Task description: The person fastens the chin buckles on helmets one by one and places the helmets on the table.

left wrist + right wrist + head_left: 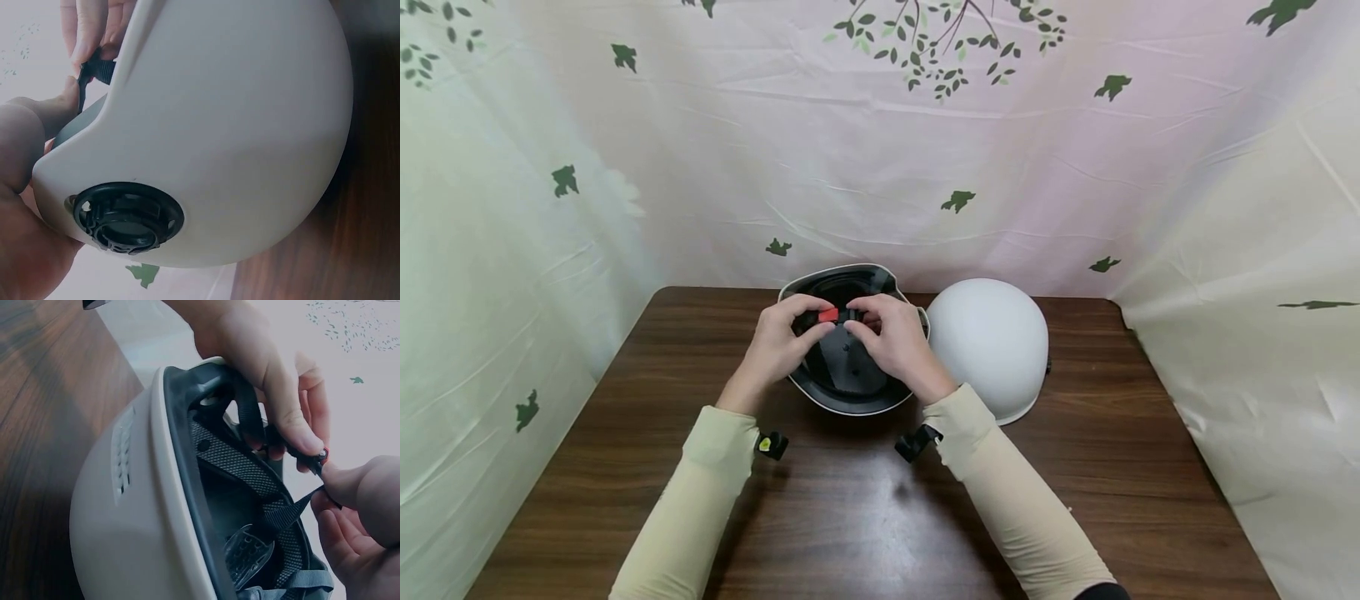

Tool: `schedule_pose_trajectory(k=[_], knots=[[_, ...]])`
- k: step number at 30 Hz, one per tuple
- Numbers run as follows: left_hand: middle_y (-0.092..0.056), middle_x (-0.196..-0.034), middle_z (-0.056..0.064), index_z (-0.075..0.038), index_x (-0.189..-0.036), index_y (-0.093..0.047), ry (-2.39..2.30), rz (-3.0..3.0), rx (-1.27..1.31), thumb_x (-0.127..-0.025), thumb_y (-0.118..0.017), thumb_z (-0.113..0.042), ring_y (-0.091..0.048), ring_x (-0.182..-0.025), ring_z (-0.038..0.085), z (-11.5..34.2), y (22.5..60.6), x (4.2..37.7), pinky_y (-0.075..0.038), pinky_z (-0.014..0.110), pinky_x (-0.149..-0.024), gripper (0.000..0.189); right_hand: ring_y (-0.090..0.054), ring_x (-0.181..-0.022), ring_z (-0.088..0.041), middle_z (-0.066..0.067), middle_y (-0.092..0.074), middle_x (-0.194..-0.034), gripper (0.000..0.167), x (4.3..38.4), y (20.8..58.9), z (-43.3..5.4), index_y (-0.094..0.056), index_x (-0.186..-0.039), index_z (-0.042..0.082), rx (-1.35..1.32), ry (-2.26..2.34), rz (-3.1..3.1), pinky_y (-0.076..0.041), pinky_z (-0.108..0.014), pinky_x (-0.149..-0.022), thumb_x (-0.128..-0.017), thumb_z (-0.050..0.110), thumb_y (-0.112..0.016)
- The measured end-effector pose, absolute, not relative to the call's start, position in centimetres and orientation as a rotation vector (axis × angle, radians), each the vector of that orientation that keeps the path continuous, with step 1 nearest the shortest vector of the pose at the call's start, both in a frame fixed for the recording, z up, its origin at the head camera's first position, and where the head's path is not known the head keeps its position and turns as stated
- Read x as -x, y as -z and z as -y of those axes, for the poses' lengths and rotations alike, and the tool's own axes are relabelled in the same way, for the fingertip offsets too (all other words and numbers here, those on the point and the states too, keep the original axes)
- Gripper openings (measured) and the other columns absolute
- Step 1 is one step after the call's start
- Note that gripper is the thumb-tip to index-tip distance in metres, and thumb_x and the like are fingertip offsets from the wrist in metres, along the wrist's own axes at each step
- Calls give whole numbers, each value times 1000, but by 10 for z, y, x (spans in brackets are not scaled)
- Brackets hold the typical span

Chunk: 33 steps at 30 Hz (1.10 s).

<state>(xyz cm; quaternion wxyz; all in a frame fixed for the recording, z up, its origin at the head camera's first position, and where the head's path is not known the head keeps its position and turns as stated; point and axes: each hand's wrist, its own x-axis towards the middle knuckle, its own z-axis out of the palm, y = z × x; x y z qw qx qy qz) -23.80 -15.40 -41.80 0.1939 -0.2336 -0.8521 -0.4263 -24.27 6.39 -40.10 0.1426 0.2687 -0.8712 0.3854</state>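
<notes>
Head view: our left hand [777, 340] and right hand [891, 335] are pinching a strap buckle [829, 316] between them, above an upturned safety helmet [850, 367]; we are judging the buckle light, stiff, best gripped endwise.

Head: is looking down from six o'clock, farther off.
Left wrist: is closely facing the helmet shell [250, 112].
Right wrist: is closely facing the dark interior [231, 506], which the head is sharing.
</notes>
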Motion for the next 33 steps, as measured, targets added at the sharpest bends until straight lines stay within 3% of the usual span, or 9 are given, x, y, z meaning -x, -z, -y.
schedule_pose_trajectory(k=[12,33], knots=[[-75,-111,12,-2,-112,-77,1185,2315,709,-88,-84,-5,-68,-101,26,154,421,241,-56,45,-92,25,-76,-84,-22,-13,-76,-106,24,244,408,-59,-78,-115,4,-825,-1118,2401,-63,-36,-76,-95,16,-80],[-76,-109,11,-2,-110,-77,1178,2304,724,-86,-86,-6,-67,-102,25,150,420,240,-55,40,-94,27,-76,-84,-20,-13,-76,-105,24,244,415,-56,-79,-113,4,-814,-1167,2362,-64,-32,-76,-93,17,-82]])
